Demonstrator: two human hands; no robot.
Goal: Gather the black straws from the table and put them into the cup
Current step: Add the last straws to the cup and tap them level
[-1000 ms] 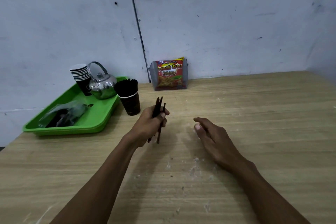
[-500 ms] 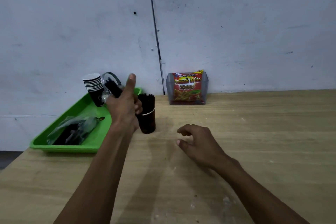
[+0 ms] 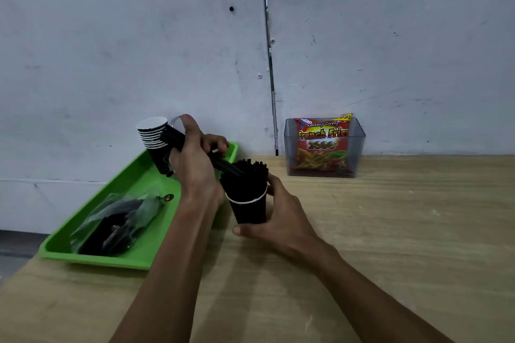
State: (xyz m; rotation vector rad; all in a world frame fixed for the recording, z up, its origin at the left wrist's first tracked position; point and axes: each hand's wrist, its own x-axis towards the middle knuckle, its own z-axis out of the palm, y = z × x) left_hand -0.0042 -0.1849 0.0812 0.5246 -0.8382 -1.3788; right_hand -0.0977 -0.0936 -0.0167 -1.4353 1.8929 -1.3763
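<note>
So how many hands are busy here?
2: the left hand grips straws over the cup; the right hand holds the cup.

Left hand (image 3: 195, 159): raised above the table, back toward the camera, thumb upward, fingers curled round a bundle of straws (image 3: 178, 140) held slanting down to the right. Left forearm runs up from the lower edge. Right hand (image 3: 278, 220): low, thumb and fingers wrapped round the cup (image 3: 249, 210), thumb at its base. Right forearm enters from lower right.
</note>
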